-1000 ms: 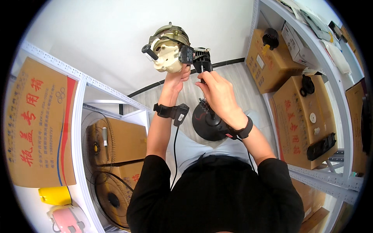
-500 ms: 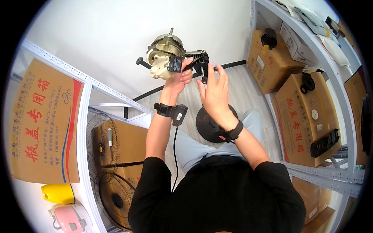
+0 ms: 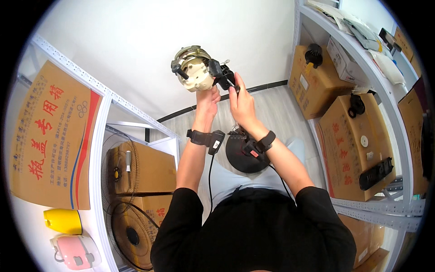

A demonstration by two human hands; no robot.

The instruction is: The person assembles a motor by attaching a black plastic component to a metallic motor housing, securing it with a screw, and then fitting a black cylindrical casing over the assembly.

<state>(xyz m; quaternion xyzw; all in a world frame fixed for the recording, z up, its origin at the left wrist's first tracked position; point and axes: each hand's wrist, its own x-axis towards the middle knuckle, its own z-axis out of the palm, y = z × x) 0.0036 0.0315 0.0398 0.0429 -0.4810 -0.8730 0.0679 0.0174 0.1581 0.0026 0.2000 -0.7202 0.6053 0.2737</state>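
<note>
A fan motor [image 3: 195, 72] with a cream gear housing and metal casing is held up in front of the white wall. My left hand [image 3: 208, 100] is closed around its underside, its fingers partly hidden behind the motor. A black neck bracket [image 3: 223, 76] joins the motor's right side. From it a short metal rod [image 3: 232, 84] with a dark end points down and right. My right hand [image 3: 244, 107] is closed on the rod, with the thumb and fingers at its end. Below my hands, a round black fan base [image 3: 244, 158] stands on the floor between my legs.
Wire fan guards [image 3: 120, 174] lean at the left shelf by cardboard boxes [image 3: 149, 167]. A yellow container [image 3: 63, 221] and a pink appliance [image 3: 74, 251] are at lower left. The right shelf holds boxes [image 3: 337, 145], a black slotted cover [image 3: 377, 173] and small fan parts.
My right hand, spread beside the rod before, has closed on its end. The motor has tilted and turned in my left hand, and the view has shifted slightly.
</note>
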